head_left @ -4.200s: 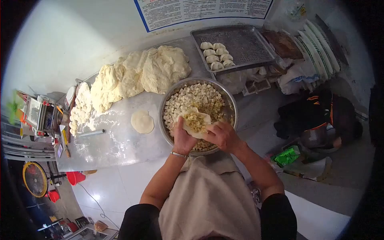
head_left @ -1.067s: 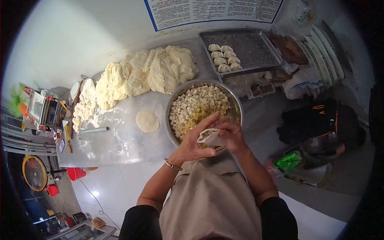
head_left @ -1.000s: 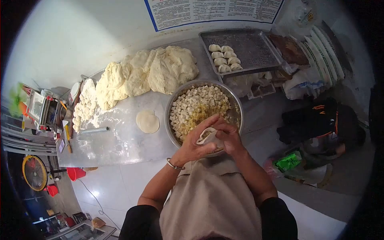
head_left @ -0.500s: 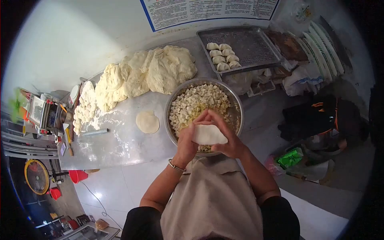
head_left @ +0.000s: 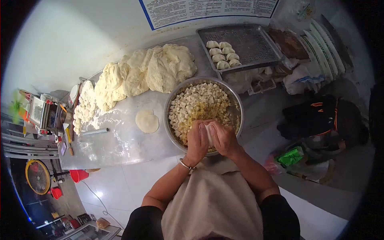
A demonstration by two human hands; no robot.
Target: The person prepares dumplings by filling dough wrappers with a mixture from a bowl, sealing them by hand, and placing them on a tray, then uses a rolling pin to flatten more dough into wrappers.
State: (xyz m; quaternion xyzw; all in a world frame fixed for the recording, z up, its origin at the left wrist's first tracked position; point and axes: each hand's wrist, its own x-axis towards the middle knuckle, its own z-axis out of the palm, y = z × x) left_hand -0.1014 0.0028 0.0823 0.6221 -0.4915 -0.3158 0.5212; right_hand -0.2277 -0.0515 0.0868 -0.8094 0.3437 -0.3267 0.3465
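Between my two hands is a white dumpling (head_left: 209, 135), pressed from both sides above the front of a metal bowl (head_left: 167, 130). My left hand (head_left: 197, 141) closes on its left side, and my right hand (head_left: 225, 140) closes on its right side, with the fingertips meeting at the far end. Most of the dumpling is hidden by the fingers. Pale diced filling (head_left: 200, 99) with yellowish bits fills the bowl under and beyond my hands. Left of the bowl, one flat round wrapper (head_left: 147, 121) lies on the metal table.
A perforated tray (head_left: 256, 44) at the back holds several folded dumplings (head_left: 219, 57). Large dough masses (head_left: 170, 68) lie along the wall, with small dough pieces (head_left: 85, 106) and a rolling pin (head_left: 95, 131) to the left. Dark clothing (head_left: 312, 118) and a green packet (head_left: 291, 156) are at right.
My hands have closed together around the wrapper. Its broad white face, visible before, is now folded into a narrow strip between the fingers.
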